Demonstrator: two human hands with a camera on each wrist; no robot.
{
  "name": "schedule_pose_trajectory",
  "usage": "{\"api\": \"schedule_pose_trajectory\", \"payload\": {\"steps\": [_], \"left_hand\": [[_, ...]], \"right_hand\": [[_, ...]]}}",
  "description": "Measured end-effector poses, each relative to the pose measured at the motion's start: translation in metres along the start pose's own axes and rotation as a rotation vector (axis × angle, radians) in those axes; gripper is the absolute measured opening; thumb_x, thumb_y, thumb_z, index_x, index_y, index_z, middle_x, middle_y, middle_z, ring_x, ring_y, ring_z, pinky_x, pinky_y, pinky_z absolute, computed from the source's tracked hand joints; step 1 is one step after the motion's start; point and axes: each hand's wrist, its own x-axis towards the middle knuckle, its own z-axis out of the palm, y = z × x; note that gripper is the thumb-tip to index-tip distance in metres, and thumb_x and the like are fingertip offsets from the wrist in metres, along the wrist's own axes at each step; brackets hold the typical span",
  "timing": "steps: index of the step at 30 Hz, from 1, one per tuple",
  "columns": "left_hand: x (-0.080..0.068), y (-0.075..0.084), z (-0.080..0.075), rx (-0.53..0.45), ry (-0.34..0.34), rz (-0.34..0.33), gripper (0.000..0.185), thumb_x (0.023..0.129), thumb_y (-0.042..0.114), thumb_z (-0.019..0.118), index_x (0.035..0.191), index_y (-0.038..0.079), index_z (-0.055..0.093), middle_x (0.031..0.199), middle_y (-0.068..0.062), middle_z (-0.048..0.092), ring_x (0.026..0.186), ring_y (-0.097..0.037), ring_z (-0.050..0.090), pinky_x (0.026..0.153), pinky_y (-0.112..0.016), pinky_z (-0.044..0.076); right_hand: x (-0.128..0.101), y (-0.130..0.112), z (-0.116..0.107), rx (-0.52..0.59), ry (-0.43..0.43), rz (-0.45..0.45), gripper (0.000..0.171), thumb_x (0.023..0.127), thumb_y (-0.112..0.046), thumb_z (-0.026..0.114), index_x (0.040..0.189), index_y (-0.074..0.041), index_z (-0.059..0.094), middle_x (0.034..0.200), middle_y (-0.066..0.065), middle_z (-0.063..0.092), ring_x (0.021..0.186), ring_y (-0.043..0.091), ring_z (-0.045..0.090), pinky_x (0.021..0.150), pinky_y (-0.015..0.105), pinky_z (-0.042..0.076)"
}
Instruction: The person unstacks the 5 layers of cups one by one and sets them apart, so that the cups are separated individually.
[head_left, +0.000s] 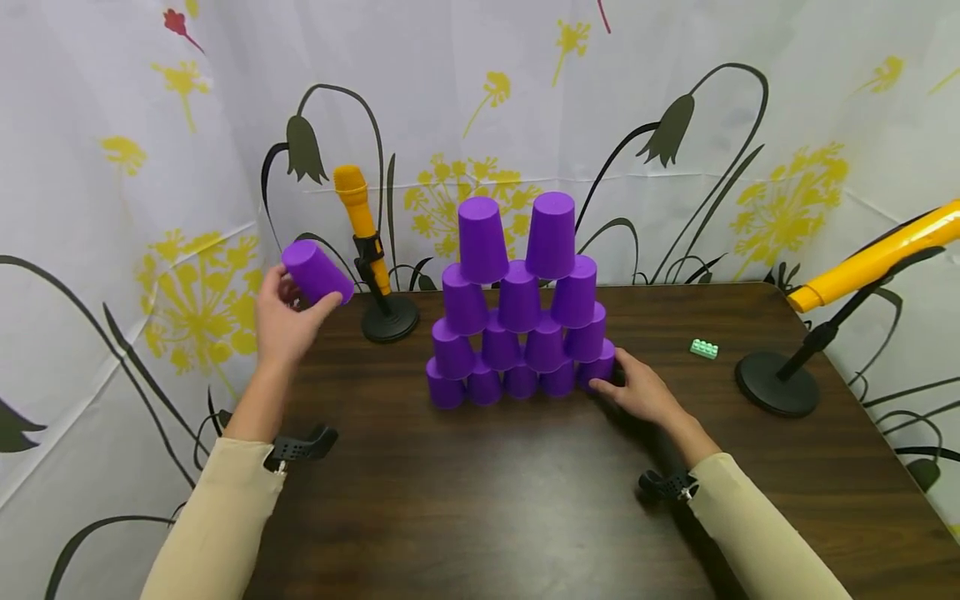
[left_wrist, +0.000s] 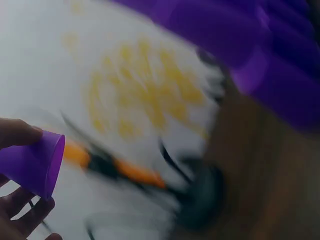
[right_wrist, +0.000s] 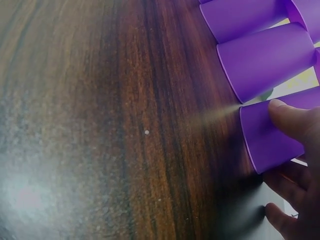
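Note:
My left hand (head_left: 283,329) grips a purple cup (head_left: 313,268) in the air, left of the stacked cups; the cup is tilted, its mouth facing down and right. In the left wrist view, the held cup (left_wrist: 29,164) sits between thumb and fingers. A pyramid of upside-down purple cups (head_left: 519,296) stands on the table in stacked rows, with two cups on top. At its lower right end, my right hand (head_left: 643,390) holds the end cup (head_left: 596,369) of the bottom row. The right wrist view shows the thumb (right_wrist: 287,119) on that cup's side, other fingers behind it.
A yellow microphone-like flashlight (head_left: 360,208) on a black stand is behind the left hand. Another yellow tube (head_left: 877,258) on a round black base (head_left: 778,385) stands at right. A mint toy brick (head_left: 703,348) lies on the brown table (head_left: 480,500). A flowered curtain (head_left: 480,100) hangs behind.

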Motion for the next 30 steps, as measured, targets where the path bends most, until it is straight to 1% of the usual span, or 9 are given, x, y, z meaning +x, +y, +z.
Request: {"api": "schedule_pose_trajectory", "payload": {"steps": [1, 2, 6, 9, 11, 15, 19, 24, 30], "left_hand": [[-0.002, -0.017, -0.007, 0.049, 0.017, -0.049, 0.068, 0.080, 0.016, 0.080, 0.140, 0.010, 0.048, 0.126, -0.014, 0.060, 0.107, -0.019, 0.055, 0.090, -0.030, 0.044], [-0.005, -0.034, -0.013, 0.086, 0.031, -0.082, 0.069, 0.080, 0.016, 0.080, 0.140, 0.008, 0.047, 0.126, -0.016, 0.059, 0.108, -0.022, 0.055, 0.091, -0.032, 0.045], [-0.013, -0.093, -0.034, 0.268, 0.057, -0.176, 0.073, 0.081, 0.020, 0.079, 0.142, 0.002, 0.042, 0.129, -0.023, 0.056, 0.113, -0.035, 0.056, 0.096, -0.044, 0.044], [-0.020, -0.126, -0.046, 0.376, 0.053, -0.222, 0.073, 0.081, 0.023, 0.079, 0.140, -0.001, 0.042, 0.130, -0.027, 0.055, 0.114, -0.042, 0.056, 0.097, -0.052, 0.041], [-0.025, -0.143, -0.051, 0.427, 0.058, -0.236, 0.073, 0.080, 0.023, 0.080, 0.138, -0.002, 0.043, 0.130, -0.029, 0.055, 0.114, -0.045, 0.055, 0.097, -0.055, 0.038], [-0.032, -0.164, -0.056, 0.479, 0.053, -0.248, 0.073, 0.078, 0.020, 0.082, 0.136, -0.004, 0.044, 0.130, -0.032, 0.054, 0.118, -0.048, 0.050, 0.100, -0.058, 0.032], [-0.035, -0.175, -0.057, 0.486, 0.034, -0.274, 0.074, 0.079, 0.020, 0.080, 0.137, -0.004, 0.042, 0.132, -0.033, 0.052, 0.121, -0.050, 0.046, 0.102, -0.060, 0.029], [-0.037, -0.180, -0.058, 0.487, 0.037, -0.290, 0.073, 0.080, 0.018, 0.079, 0.138, -0.003, 0.041, 0.133, -0.033, 0.051, 0.122, -0.050, 0.046, 0.103, -0.061, 0.030], [-0.038, -0.182, -0.058, 0.493, 0.033, -0.256, 0.074, 0.079, 0.016, 0.080, 0.139, -0.004, 0.040, 0.131, -0.034, 0.052, 0.121, -0.050, 0.047, 0.103, -0.059, 0.030]], "right_hand": [[0.000, 0.000, 0.000, 0.000, 0.002, 0.000, 0.063, 0.090, -0.037, 0.071, 0.137, -0.003, 0.047, 0.124, 0.020, 0.061, 0.114, 0.038, 0.058, 0.095, 0.056, 0.044], [0.000, 0.000, 0.000, 0.000, 0.004, 0.000, 0.063, 0.090, -0.037, 0.072, 0.137, -0.003, 0.047, 0.124, 0.020, 0.061, 0.114, 0.039, 0.058, 0.095, 0.056, 0.044], [0.000, 0.000, -0.001, 0.004, 0.016, -0.002, 0.061, 0.090, -0.035, 0.072, 0.136, -0.002, 0.048, 0.123, 0.021, 0.062, 0.114, 0.040, 0.058, 0.095, 0.057, 0.044], [0.000, 0.000, -0.001, 0.016, 0.004, 0.001, 0.062, 0.090, -0.033, 0.072, 0.137, -0.003, 0.047, 0.125, 0.021, 0.061, 0.117, 0.040, 0.057, 0.097, 0.057, 0.043], [-0.001, 0.000, 0.000, 0.021, -0.005, -0.001, 0.062, 0.090, -0.034, 0.071, 0.138, -0.003, 0.046, 0.127, 0.021, 0.060, 0.118, 0.040, 0.056, 0.098, 0.057, 0.042], [-0.001, 0.000, 0.001, 0.019, -0.002, 0.001, 0.062, 0.090, -0.034, 0.072, 0.137, -0.002, 0.047, 0.126, 0.021, 0.060, 0.118, 0.040, 0.056, 0.098, 0.057, 0.042], [-0.001, 0.001, 0.000, 0.018, 0.012, 0.000, 0.061, 0.089, -0.031, 0.073, 0.136, -0.002, 0.048, 0.125, 0.021, 0.060, 0.118, 0.040, 0.056, 0.098, 0.057, 0.042], [0.000, 0.000, 0.001, 0.030, 0.005, -0.005, 0.061, 0.090, -0.032, 0.072, 0.138, -0.004, 0.047, 0.127, 0.020, 0.060, 0.119, 0.039, 0.056, 0.099, 0.055, 0.042], [0.000, 0.000, 0.002, 0.032, 0.002, -0.004, 0.063, 0.090, -0.031, 0.073, 0.140, -0.004, 0.046, 0.128, 0.020, 0.060, 0.120, 0.038, 0.055, 0.100, 0.056, 0.041]]}}
